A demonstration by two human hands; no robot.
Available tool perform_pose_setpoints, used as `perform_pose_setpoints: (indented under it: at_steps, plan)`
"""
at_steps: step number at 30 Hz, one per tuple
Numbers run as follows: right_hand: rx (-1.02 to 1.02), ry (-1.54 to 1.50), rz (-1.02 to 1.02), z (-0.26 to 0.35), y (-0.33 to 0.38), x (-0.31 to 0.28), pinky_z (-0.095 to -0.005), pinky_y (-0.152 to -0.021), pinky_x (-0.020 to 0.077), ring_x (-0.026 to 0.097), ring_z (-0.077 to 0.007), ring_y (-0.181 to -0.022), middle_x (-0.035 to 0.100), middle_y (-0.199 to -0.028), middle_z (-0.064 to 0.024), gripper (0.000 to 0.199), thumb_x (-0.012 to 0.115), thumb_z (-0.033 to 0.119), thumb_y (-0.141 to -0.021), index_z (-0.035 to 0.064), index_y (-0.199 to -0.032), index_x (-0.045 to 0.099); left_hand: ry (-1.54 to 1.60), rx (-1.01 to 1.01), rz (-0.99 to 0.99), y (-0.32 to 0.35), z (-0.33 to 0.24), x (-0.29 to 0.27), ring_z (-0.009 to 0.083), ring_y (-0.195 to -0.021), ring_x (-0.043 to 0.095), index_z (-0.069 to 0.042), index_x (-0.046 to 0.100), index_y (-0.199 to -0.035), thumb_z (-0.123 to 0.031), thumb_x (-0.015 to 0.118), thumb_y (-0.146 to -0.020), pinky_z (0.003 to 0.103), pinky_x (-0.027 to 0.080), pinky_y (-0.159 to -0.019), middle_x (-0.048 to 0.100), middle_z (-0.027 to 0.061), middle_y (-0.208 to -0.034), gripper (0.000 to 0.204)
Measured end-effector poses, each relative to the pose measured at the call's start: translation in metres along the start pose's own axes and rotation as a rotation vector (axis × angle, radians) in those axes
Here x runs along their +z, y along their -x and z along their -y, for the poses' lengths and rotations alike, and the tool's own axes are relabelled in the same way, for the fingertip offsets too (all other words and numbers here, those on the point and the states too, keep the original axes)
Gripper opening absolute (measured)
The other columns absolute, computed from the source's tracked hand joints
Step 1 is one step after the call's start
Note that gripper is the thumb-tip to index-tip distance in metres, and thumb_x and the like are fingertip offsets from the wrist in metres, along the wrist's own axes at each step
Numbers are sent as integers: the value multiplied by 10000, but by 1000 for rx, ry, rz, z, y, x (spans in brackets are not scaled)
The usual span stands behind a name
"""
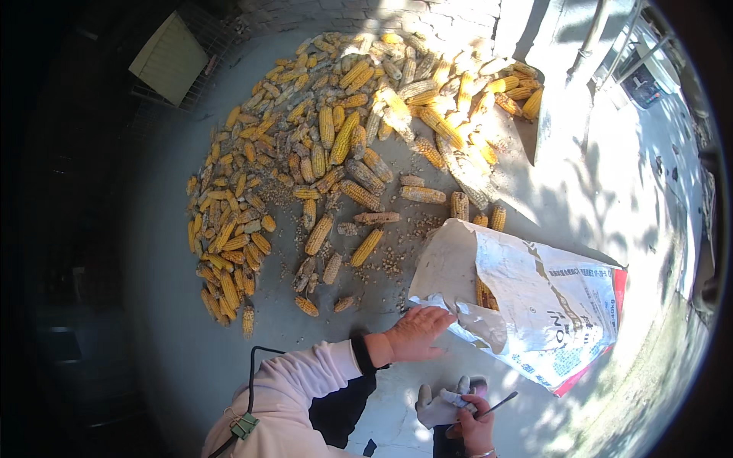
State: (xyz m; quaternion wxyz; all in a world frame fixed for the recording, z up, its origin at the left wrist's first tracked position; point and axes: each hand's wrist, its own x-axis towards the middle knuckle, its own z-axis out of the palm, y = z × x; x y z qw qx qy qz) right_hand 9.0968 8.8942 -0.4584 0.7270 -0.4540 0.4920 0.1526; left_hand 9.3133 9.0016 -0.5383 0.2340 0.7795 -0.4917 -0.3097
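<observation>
My left hand (412, 334) is stretched out with its fingers extended, empty. Its fingertips lie at the lower lip of a white printed sack (546, 313); I cannot tell whether they press on it. The sack lies on its side with its mouth toward the left, and a few corn cobs (485, 294) show inside it. Lower down, my right hand (477, 429) is closed around a thin metal tool (502, 403) with a slightly widened tip. A pale grey work glove (437, 408) is bunched against that hand's fingers.
A broad heap of dried corn cobs (336, 137), yellow and greyish, spreads over the concrete floor (172, 298). Loose kernels (389, 263) are scattered before the sack. A crate-like wire cage with a pale panel (169, 57) stands at the upper left, and a brick wall (443, 19) closes the back.
</observation>
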Motion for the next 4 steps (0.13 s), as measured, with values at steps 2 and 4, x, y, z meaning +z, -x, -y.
perform_pose_setpoints:
  at_steps: [2,4]
  plan:
    - [51,-27,-8,21,40,-6,-199,-413,394,472,-69,-470,532,-646,-16,263,560,31,-778,41,-1039,543,-110,-147,336,17,-22,-30,266,-1076,467,-62,439,-1188,-387,597,-747,442,265,-985,517,143,-1101,569]
    - [38,-81,-23,47,83,-14,-199,-411,392,448,-65,-426,515,-598,-4,235,561,29,-786,39,-1021,556,-311,-252,893,29,-51,-64,249,-1133,452,-150,403,-1230,-481,554,-762,501,148,-1032,545,150,-1108,593]
